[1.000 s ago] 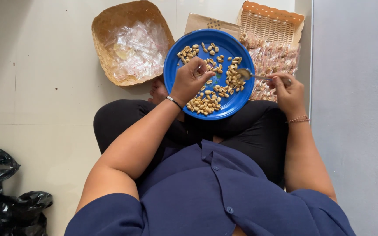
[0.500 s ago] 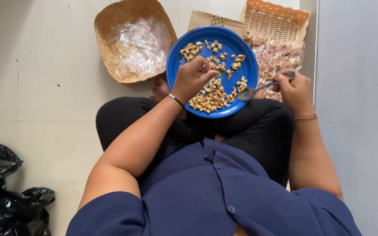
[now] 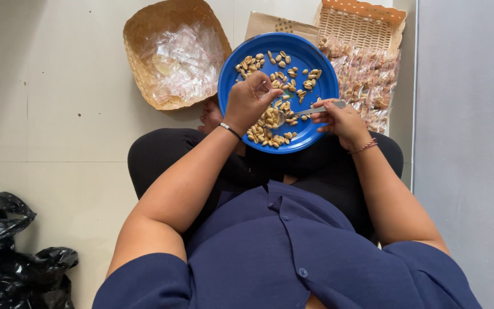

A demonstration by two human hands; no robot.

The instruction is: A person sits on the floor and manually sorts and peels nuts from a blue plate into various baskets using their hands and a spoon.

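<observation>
- Pinching a metal spoon (image 3: pixel 307 110) handle in my right hand (image 3: pixel 341 121), fingers closed round it, bowl among the peanuts (image 3: pixel 267 133).
- Left hand (image 3: pixel 247 102) curls loosely over the nuts, fingertips together; whether it holds one, I cannot tell.
- Scooping seems the step in hand; next calls for a level lift.
- Beneath both: a smooth blue plate (image 3: pixel 315 54) on my lap.
- Beyond: woven baskets (image 3: pixel 138 34), crinkly clear bags (image 3: pixel 187 60).

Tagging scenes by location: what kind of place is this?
Likely a home or small workshop floor used for hand-packing snacks. The person sits on pale floor tiles, a blue plate of peanuts on the lap, beside a woven basket of clear plastic bags and filled packets.
</observation>
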